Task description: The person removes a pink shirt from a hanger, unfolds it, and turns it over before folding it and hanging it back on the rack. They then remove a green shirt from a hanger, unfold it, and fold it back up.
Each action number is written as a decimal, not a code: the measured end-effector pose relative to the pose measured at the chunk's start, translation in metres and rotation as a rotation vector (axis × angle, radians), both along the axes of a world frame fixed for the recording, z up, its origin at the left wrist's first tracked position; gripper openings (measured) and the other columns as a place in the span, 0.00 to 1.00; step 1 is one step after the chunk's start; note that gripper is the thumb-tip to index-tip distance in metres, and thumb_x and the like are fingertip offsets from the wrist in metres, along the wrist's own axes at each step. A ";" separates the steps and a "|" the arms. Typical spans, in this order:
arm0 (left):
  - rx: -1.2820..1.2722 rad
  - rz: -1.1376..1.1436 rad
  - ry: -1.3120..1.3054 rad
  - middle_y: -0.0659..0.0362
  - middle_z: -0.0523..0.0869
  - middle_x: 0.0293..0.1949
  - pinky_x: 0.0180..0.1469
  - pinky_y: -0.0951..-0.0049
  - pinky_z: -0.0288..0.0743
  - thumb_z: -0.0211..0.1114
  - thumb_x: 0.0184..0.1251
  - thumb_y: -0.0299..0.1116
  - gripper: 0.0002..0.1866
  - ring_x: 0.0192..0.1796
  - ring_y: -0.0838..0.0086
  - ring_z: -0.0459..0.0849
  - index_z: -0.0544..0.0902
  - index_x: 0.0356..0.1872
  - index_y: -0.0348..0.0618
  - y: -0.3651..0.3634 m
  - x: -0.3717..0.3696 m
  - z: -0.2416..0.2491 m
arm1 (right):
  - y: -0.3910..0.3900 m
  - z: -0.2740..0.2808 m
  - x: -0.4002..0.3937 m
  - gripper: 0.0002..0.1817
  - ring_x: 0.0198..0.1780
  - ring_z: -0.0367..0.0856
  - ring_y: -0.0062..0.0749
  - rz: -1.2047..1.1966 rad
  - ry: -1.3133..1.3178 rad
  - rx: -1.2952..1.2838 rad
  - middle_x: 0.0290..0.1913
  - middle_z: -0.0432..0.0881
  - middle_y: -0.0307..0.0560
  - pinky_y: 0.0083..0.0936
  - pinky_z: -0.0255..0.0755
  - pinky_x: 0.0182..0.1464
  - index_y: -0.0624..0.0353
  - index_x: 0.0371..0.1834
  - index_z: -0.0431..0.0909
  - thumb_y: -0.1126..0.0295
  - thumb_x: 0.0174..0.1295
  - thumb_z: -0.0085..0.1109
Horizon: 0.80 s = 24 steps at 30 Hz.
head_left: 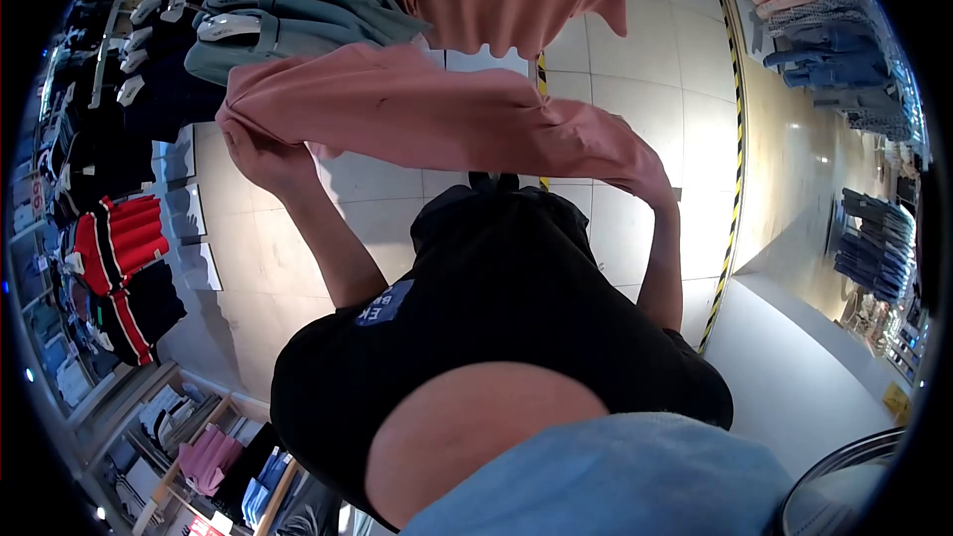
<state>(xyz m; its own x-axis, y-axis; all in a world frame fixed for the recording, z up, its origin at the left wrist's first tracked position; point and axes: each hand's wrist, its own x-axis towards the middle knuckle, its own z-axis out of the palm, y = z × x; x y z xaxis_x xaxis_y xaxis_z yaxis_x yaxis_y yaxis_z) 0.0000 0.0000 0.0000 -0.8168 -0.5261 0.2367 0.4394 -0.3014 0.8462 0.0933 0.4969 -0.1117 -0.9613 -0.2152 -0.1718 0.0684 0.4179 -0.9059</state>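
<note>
Holding long, creased pink cloth (427, 109), left hand (264, 161) curled round one end, right hand (651, 183) unclear in grip.

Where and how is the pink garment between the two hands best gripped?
Probably at both ends, from the outer sides: left hand at one, right hand at the other. The pink garment is creased and drawn out lengthwise; a middle grip would likely let its ends droop.
</note>
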 end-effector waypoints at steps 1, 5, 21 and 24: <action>0.017 -0.015 -0.006 0.53 0.82 0.57 0.55 0.61 0.84 0.45 0.86 0.50 0.22 0.57 0.62 0.86 0.73 0.63 0.44 0.000 -0.002 -0.001 | -0.002 0.000 0.000 0.39 0.57 0.84 0.30 -0.003 0.037 -0.047 0.58 0.85 0.54 0.29 0.79 0.59 0.66 0.69 0.75 0.70 0.51 0.81; 0.003 -0.043 -0.033 0.53 0.82 0.57 0.59 0.63 0.82 0.45 0.86 0.50 0.22 0.59 0.64 0.84 0.74 0.62 0.44 -0.001 -0.005 -0.013 | -0.012 0.020 -0.005 0.32 0.49 0.88 0.33 -0.092 -0.265 -0.065 0.50 0.90 0.52 0.29 0.81 0.53 0.67 0.59 0.83 0.65 0.51 0.80; 0.020 -0.042 -0.005 0.58 0.81 0.57 0.58 0.67 0.81 0.52 0.85 0.45 0.17 0.59 0.70 0.83 0.74 0.60 0.44 0.011 -0.005 -0.004 | 0.053 -0.067 0.033 0.23 0.46 0.90 0.43 -0.107 -0.520 1.089 0.42 0.91 0.48 0.39 0.84 0.50 0.53 0.42 0.89 0.53 0.46 0.79; 0.026 -0.109 0.060 0.59 0.82 0.54 0.56 0.68 0.81 0.56 0.84 0.44 0.16 0.56 0.72 0.83 0.75 0.58 0.43 0.006 -0.006 -0.007 | 0.070 -0.051 0.037 0.23 0.44 0.90 0.42 -0.145 -0.544 1.068 0.40 0.91 0.49 0.39 0.84 0.49 0.54 0.43 0.89 0.52 0.48 0.80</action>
